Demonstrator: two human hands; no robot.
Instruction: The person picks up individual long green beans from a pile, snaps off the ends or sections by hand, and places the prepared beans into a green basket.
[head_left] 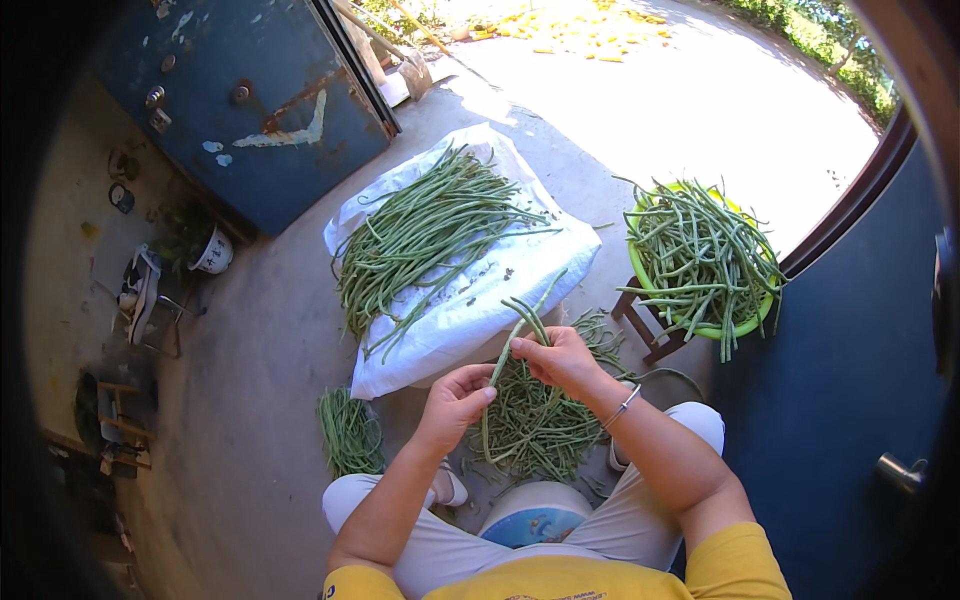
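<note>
Long green beans [506,352] run between my two hands, some looped over at the top and one trailing down. My left hand [456,402] pinches a bean between thumb and fingertips. Just above and to its right, my right hand [562,362], with a bangle at the wrist, closes around the looped part. Below both hands lies a pile of short bean pieces [545,435] on the floor. Ahead, a heap of long beans [430,225] rests on a white cloth sheet [555,240]. A smaller bundle of thin beans [347,432] is on the floor at the left.
At the right, a lime-green basin [640,270] heaped with beans stands on a wooden stool [655,335]. A round container [535,515] sits between my legs. Blue doors [250,90] flank the sunlit doorway. A potted plant [213,250] stands by the left wall.
</note>
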